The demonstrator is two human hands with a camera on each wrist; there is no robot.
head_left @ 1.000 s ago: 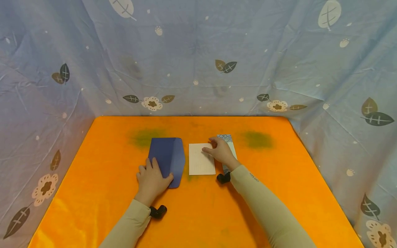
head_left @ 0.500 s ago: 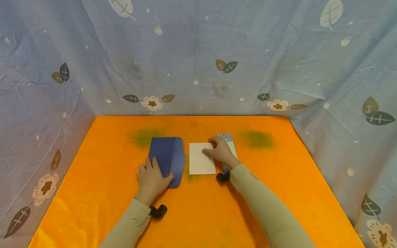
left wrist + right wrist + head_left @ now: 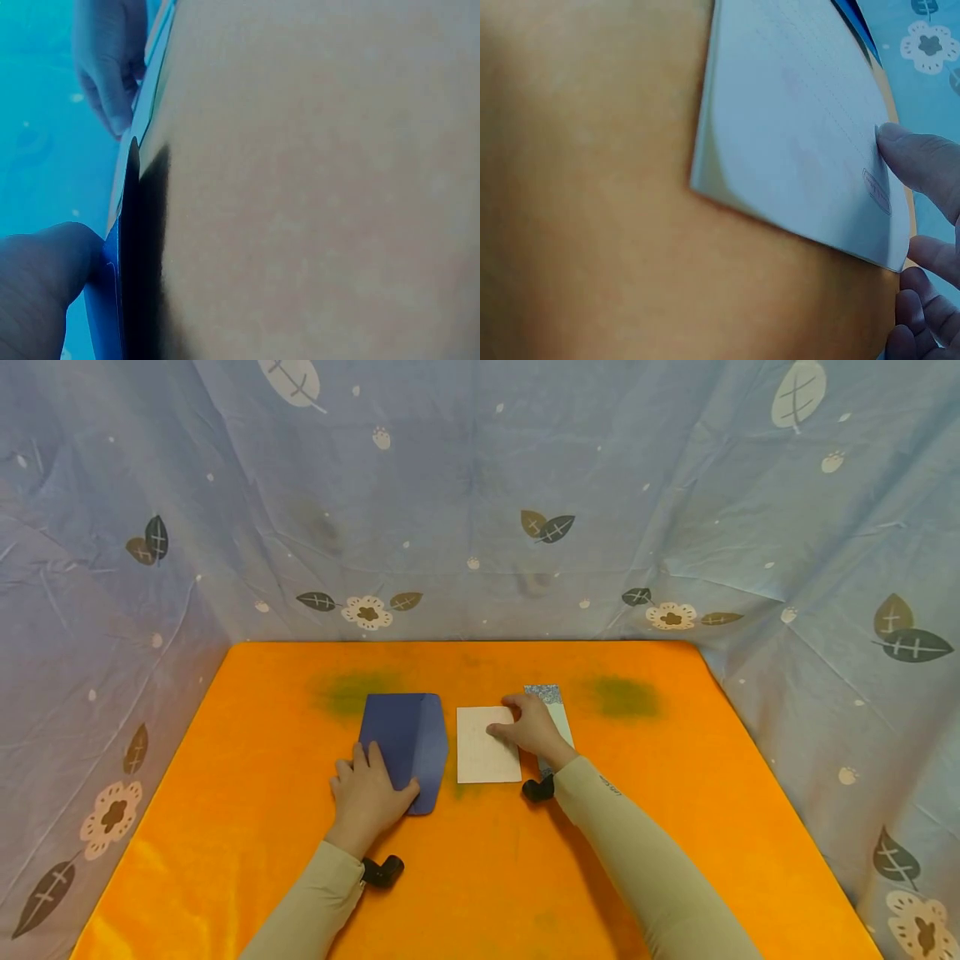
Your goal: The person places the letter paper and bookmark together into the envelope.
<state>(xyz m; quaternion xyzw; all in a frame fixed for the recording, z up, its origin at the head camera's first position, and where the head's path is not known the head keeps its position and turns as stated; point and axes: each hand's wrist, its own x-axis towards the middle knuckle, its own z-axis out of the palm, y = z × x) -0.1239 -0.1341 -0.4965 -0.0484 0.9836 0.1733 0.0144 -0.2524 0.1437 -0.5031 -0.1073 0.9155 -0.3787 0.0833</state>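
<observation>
A dark blue envelope (image 3: 393, 718) lies on the orange-covered table with its lighter flap (image 3: 432, 743) spread open to the right. My left hand (image 3: 367, 797) rests on its lower left part with spread fingers, the thumb at the lower edge near the flap fold. Just right of the envelope is a white folded paper (image 3: 480, 756); faint dotted lines and a small printed mark show in the right wrist view. My right hand (image 3: 532, 727) holds this paper at its upper right corner, thumb (image 3: 915, 154) on top and index finger at the edge, the other fingers curled beside it.
A pale card (image 3: 543, 694) with a speckled grey end lies right of the paper, partly hidden under my right hand and wrist. Black wrist cameras (image 3: 383, 872) hang at both cuffs. A patterned blue-grey curtain (image 3: 480, 485) surrounds the table (image 3: 262, 760) at the back and sides.
My right hand has shifted very slightly left over the paper. The left hand, envelope and paper have stayed in place.
</observation>
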